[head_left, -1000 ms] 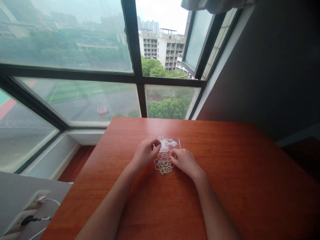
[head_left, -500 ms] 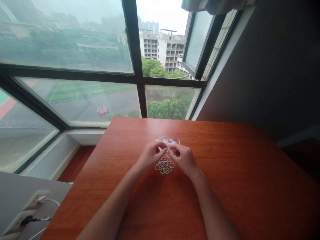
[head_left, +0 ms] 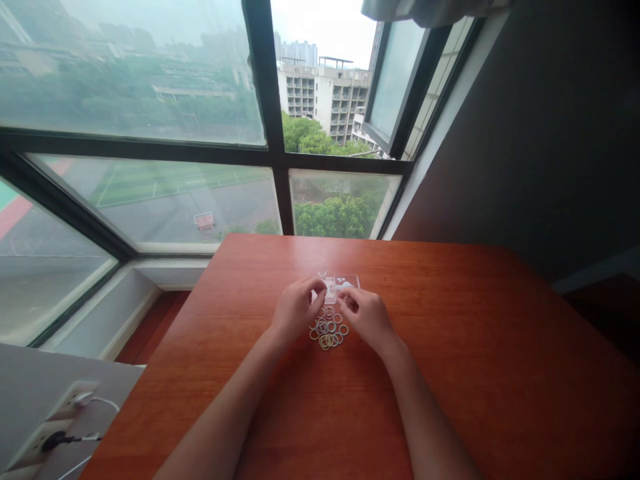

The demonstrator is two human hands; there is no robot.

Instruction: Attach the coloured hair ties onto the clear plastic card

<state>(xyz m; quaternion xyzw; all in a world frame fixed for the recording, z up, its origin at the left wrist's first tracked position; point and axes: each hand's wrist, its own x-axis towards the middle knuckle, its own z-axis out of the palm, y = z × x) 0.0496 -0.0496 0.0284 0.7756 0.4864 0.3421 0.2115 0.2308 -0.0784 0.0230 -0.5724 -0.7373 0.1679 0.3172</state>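
Note:
On the table lies a loose pile of small pale-coloured rings (head_left: 329, 331), some overlapping, between my two wrists. My left hand (head_left: 296, 305) hovers over the pile's upper left, thumb and forefinger curled together in a pinch. Across a small gap, my right hand (head_left: 369, 313) is closed the same way at the upper right. Anything between either set of fingertips is too small to make out. Just beyond the fingers sits a clear plastic case (head_left: 354, 281) with white markings, partly covered by my left hand.
The reddish-brown wooden table (head_left: 475, 347) reaches up to a dark-framed window (head_left: 280, 160). A wall socket with plugs and cords (head_left: 60, 427) is at the lower left. A dark wall (head_left: 540, 147) rises on the right.
My left hand has drawn a little to the left, so the gap between the fingertips is wider and more of the case shows. My right hand has barely moved.

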